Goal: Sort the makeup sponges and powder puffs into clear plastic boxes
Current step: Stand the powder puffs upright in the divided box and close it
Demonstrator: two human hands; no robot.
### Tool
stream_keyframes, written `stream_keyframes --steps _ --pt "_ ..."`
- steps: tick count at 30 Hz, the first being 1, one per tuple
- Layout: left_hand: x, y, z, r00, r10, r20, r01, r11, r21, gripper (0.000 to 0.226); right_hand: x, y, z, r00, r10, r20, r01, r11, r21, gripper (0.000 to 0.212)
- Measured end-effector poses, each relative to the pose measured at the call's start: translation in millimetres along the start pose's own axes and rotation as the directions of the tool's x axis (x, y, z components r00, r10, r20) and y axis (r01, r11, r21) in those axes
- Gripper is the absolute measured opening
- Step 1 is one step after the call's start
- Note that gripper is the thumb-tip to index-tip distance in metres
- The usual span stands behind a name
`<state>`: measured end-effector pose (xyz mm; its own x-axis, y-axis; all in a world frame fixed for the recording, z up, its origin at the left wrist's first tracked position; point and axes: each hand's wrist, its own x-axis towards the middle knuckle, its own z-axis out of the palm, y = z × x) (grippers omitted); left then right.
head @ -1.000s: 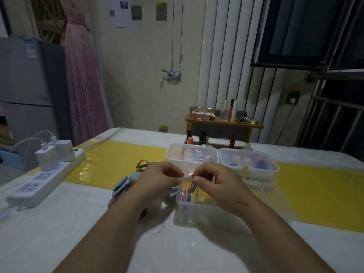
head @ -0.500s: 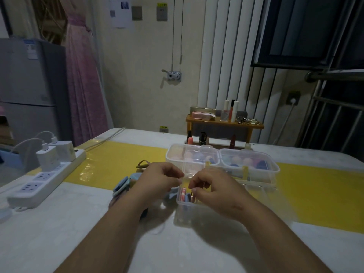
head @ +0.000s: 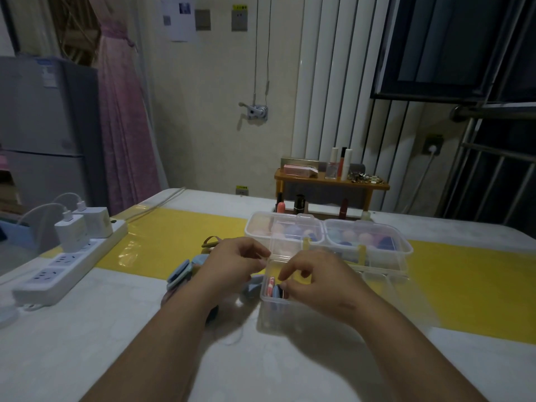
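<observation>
Fingertips of my right hand (head: 319, 281) pinch the flat blue powder puff (head: 277, 291), which stands on edge beside a pink-rimmed puff (head: 270, 285) at the left end of the open clear plastic box (head: 290, 320). I should slide it down upright, tight against its neighbour. My left hand (head: 236, 264) curls at the box's rim; whether it grips, I cannot tell. More blue puffs (head: 181, 274), thin and soft-looking, lie on the white table (head: 87, 329).

White table (head: 87, 343) carries yellow runner (head: 185, 236), power strip (head: 66, 265), clear boxes (head: 327, 239).
</observation>
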<state>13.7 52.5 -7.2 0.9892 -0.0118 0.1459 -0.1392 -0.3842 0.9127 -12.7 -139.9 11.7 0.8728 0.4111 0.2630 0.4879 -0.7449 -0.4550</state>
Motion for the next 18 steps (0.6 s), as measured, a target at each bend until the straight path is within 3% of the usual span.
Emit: stream_keyframes --steps 4,8,11,18 --pt "4 -5 -1 0.995 0.003 -0.095 -0.002 1.000 0.016 0.019 0 -1 0 0.999 0.015 0.030 -0.014 1.000 -0.022 0.015" --pt "8 -12 -3 0.993 0.056 -0.107 -0.010 0.920 0.392 0.019 -1 2 0 0.999 0.045 -0.013 -0.044 0.998 0.047 0.016" --pt "5 -11 -4 0.995 0.083 -0.050 -0.040 0.823 0.567 0.020 -1 3 0 0.999 0.050 -0.019 -0.049 0.996 0.075 0.016" --pt "-6 -5 -8 0.980 0.044 0.194 -0.170 0.694 0.700 0.027 -2 2 0 0.998 0.065 -0.024 -0.062 0.990 0.126 0.018"
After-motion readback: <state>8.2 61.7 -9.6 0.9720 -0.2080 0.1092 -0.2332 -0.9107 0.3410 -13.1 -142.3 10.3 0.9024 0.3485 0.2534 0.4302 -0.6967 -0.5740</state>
